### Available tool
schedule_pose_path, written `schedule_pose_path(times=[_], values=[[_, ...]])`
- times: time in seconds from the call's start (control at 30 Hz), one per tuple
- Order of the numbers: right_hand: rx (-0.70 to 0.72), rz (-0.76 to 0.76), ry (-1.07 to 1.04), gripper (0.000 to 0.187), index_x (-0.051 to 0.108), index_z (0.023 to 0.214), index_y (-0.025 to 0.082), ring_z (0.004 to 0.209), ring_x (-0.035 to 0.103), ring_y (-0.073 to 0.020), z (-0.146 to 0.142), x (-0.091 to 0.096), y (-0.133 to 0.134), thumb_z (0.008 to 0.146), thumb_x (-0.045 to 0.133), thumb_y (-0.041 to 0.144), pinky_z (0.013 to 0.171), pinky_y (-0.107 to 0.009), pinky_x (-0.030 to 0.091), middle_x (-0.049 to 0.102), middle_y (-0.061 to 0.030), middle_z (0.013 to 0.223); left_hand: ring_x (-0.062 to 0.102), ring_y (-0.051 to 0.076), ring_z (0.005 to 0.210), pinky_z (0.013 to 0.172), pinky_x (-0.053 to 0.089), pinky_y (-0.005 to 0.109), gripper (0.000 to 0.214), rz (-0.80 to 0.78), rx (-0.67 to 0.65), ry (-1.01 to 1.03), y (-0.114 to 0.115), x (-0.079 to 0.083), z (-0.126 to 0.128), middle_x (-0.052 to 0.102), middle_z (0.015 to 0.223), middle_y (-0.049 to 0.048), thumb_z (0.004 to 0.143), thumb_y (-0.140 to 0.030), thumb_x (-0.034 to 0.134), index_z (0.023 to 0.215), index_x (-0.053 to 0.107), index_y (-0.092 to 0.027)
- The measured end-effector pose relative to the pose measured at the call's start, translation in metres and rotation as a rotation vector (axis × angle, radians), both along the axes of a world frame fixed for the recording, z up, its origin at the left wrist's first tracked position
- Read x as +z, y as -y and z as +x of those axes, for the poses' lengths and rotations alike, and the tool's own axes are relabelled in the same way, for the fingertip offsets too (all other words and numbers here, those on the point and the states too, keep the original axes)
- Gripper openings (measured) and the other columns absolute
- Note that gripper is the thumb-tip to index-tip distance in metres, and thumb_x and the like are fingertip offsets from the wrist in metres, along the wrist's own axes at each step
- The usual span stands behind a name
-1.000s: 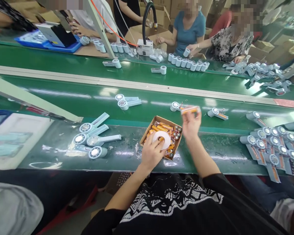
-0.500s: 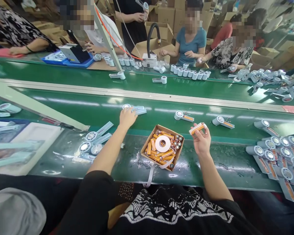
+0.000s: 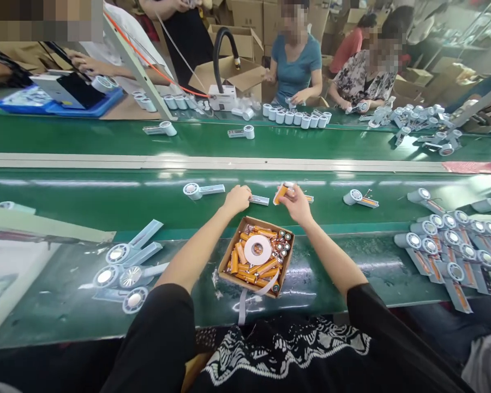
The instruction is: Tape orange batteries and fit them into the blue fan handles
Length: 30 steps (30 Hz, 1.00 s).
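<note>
My left hand is closed over the round head of a handheld fan on the belt. That fan's pale open handle sticks out to the right, while its head is hidden under my fingers. Between the fingers of my right hand is an orange battery with a white strip along it, held just above the belt. Behind that hand, part of another fan's handle shows. In front of me sits a cardboard box of orange batteries, with a roll of white tape on top.
Another fan lies on the green belt to the left. Fans are grouped at left and piled at right. A metal post slants in from the left. Co-workers sit across the far belt.
My left hand has moved right with one fan, leaving another behind. My right hand has brought the battery left and forward over the belt, closer to the left hand. The view has shifted too.
</note>
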State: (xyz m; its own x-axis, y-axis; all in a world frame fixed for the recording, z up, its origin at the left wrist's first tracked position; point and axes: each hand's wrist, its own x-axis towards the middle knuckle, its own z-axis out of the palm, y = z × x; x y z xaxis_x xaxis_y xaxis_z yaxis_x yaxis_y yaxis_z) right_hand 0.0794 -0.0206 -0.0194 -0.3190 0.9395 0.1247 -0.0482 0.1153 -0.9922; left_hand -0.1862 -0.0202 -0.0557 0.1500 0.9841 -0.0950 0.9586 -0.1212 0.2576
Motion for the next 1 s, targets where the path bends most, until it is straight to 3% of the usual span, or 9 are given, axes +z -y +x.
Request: schedule_pose_path(times=[0.13,0.27,0.43,0.7,0.83,0.9,1.0], values=[[0.107,0.220,0.538,0.037,0.064,0.127,0.023,0.097,0.075,-0.0250,-0.017,-0.010,-0.031,0.091,0.066,0.032,0.096,-0.041,0.058,0.080,-0.0061,0.108,0.068,0.030,0.119,0.100,0.054,0.038,0.016,-0.064,0.021,0.033,-0.008,0.009,-0.003,0.075,0.134,0.0034,0.086,-0.029,0.068,0.091,0.083,-0.027],[0.207,0.384,0.853,0.036,0.062,0.133,0.019,0.096,0.074,-0.0265,-0.026,-0.014,-0.044,0.098,0.058,0.030,0.089,-0.036,0.055,0.080,-0.0107,0.112,0.068,0.030,0.121,0.099,0.054,0.037,0.020,-0.073,0.049,0.049,-0.004,0.018,0.001,0.077,0.128,0.0057,0.094,-0.029,0.061,0.103,0.080,-0.026],[0.311,0.453,0.965,0.039,0.060,0.139,0.017,0.098,0.074,-0.0269,-0.028,-0.012,-0.046,0.102,0.055,0.029,0.087,-0.033,0.053,0.080,-0.0122,0.114,0.068,0.032,0.119,0.098,0.054,0.040,0.023,-0.069,0.082,0.040,-0.002,0.022,0.017,0.078,0.117,0.0116,0.100,-0.026,0.053,0.108,0.074,-0.023],[0.438,0.516,1.135,0.044,0.060,0.148,0.025,0.113,0.074,-0.0301,-0.028,-0.002,-0.037,0.106,0.049,0.021,0.091,-0.035,0.055,0.076,-0.0123,0.134,0.067,0.033,0.120,0.099,0.052,0.040,0.025,-0.062,0.132,0.054,-0.007,0.021,0.035,0.076,0.116,0.0147,0.103,-0.022,0.049,0.117,0.070,-0.020],[0.513,0.546,1.281,0.049,0.054,0.157,0.030,0.123,0.071,-0.0323,-0.036,0.007,-0.037,0.109,0.049,0.038,0.098,-0.039,0.056,0.070,-0.0131,0.143,0.065,0.034,0.123,0.102,0.051,0.041,0.028,-0.055,0.170,0.068,-0.008,0.020,0.045,0.075,0.121,0.0173,0.102,-0.019,0.049,0.122,0.069,-0.018],[0.539,0.553,1.355,0.055,0.051,0.159,0.028,0.127,0.070,-0.0338,-0.039,0.011,-0.037,0.108,0.051,0.048,0.102,-0.041,0.056,0.067,-0.0159,0.148,0.063,0.034,0.127,0.106,0.049,0.042,0.028,-0.046,0.186,0.076,-0.008,0.019,0.051,0.074,0.123,0.0185,0.102,-0.017,0.048,0.122,0.068,-0.016],[0.550,0.540,1.388,0.054,0.055,0.156,0.024,0.126,0.070,-0.0344,-0.041,0.013,-0.038,0.107,0.052,0.048,0.103,-0.043,0.056,0.069,-0.0173,0.144,0.060,0.033,0.131,0.112,0.046,0.042,0.027,-0.027,0.203,0.098,-0.007,0.018,0.057,0.073,0.125,0.0194,0.103,-0.016,0.048,0.121,0.068,-0.014]])
